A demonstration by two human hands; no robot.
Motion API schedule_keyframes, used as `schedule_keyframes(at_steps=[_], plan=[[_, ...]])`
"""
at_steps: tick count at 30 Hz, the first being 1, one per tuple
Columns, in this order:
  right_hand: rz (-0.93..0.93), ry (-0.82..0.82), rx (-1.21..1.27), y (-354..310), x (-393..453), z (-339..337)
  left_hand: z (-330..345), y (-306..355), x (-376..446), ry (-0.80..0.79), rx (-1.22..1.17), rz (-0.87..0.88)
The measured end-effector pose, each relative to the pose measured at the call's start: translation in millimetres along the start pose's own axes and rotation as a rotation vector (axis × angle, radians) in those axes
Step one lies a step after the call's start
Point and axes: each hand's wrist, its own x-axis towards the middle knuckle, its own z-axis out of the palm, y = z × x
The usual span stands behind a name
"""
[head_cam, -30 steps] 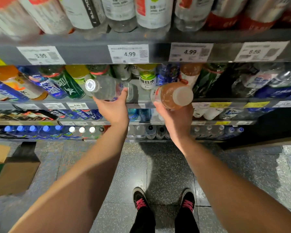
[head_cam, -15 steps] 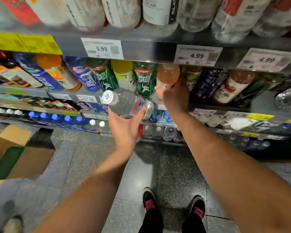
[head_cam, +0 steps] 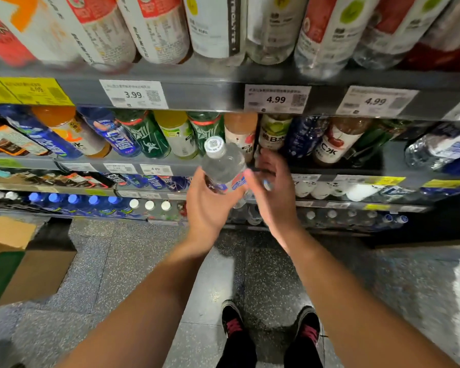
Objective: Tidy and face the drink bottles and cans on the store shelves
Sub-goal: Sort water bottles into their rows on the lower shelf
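My left hand (head_cam: 210, 205) grips a clear water bottle (head_cam: 222, 167) with a white cap, held in front of the middle shelf with the cap pointing up toward me. Just right of the bottle, my right hand (head_cam: 272, 192) hovers with relaxed fingers and holds nothing; its fingertips come close to the bottle's label. Behind them, a peach-coloured bottle (head_cam: 241, 131) stands in the middle-shelf row between a green bottle (head_cam: 206, 128) and a lime-labelled bottle (head_cam: 274, 131).
The grey middle shelf (head_cam: 356, 170) carries a row of mixed drinks. Large bottles fill the top shelf (head_cam: 202, 88) above price tags. Lower shelves hold capped bottles (head_cam: 91, 200). A cardboard box (head_cam: 8, 235) sits on the floor at left. My shoes (head_cam: 234, 322) stand below.
My right hand let go of the peach-coloured bottle, now standing in the row, and drew back toward the water bottle. My left hand moved the water bottle rightward and turned it more upright.
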Motion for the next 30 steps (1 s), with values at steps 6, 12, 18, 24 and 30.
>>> schedule_keyframes(at_steps=[6, 12, 18, 24, 30], plan=[[0.080, -0.015, -0.018, -6, -15, -60, 57, 18, -20, -0.199, 0.155, 0.095], [0.081, 0.193, -0.053, -1, -14, -133, 126, 54, -52, -0.295, 0.174, 0.293], [0.067, 0.392, -0.195, 17, 7, -214, 181, 62, -59, -0.356, 0.060, 0.133], [-0.003, 0.458, -0.143, 32, 40, -266, 216, 58, -44, -0.164, 0.048, 0.021], [-0.098, 0.477, -0.133, 30, 74, -269, 239, 68, -31, -0.005, 0.095, -0.029]])
